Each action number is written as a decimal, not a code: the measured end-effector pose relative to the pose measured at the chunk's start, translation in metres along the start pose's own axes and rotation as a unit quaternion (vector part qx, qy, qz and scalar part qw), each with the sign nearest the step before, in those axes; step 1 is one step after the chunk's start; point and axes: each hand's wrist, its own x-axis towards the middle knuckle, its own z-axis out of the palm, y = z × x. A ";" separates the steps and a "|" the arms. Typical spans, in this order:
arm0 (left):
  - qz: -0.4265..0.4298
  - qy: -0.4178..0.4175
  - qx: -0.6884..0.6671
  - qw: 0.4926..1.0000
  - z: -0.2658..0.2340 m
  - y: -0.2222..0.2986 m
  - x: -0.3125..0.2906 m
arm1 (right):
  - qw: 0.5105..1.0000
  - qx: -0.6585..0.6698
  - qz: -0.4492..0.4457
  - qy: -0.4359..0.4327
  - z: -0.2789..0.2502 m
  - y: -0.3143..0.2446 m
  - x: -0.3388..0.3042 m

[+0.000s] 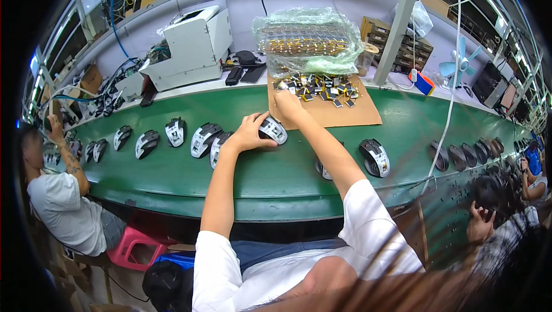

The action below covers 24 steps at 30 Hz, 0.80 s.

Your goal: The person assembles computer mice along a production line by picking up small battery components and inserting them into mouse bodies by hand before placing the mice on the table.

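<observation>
Holds a mouse (274, 130) in the left hand (248, 135), centre of the frame.
Spans its shell between fingers and thumb; reaches the right hand (286, 104) to small flat packs (330, 89), upper centre, but cannot tell whether pinching any. Expect light, stiff, slightly slippery plastic: grip by the sides. For the packs, likely light and easily dented, take by the edges.

A long green bench (405, 119) carries a flat brown cardboard sheet (345, 117), black-and-white computer mice (204, 140) spread in a row — and dark mouse shells (440, 157) toward the right.
</observation>
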 end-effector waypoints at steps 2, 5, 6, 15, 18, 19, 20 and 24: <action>-0.001 -0.020 -0.023 1.000 -0.008 -0.008 -0.005 | 0.999 -0.043 -0.003 -0.017 -0.005 -0.007 0.001; 0.017 -0.047 -0.068 0.996 -0.012 -0.002 0.005 | 0.975 0.082 -0.038 0.203 -0.024 0.018 0.002; 0.016 -0.041 -0.062 0.997 -0.013 0.000 0.005 | 0.967 0.090 -0.012 0.237 -0.031 0.026 0.003; 0.112 0.105 -0.275 0.949 -0.027 0.019 0.008 | 0.914 0.268 0.122 0.278 -0.120 0.049 -0.053; 0.091 0.099 -0.460 0.878 -0.033 0.043 0.010 | 0.896 0.277 0.111 0.329 -0.132 0.061 -0.082; 0.091 0.096 -0.508 0.851 -0.028 0.042 0.015 | 0.872 0.336 0.103 0.340 -0.135 0.062 -0.088; 0.101 0.096 -0.580 0.802 -0.028 0.007 0.007 | 0.867 0.386 0.118 0.292 -0.134 0.033 -0.085; 0.119 0.006 -0.832 0.541 -0.008 0.030 0.012 | 0.795 0.511 0.179 0.273 -0.133 0.027 -0.117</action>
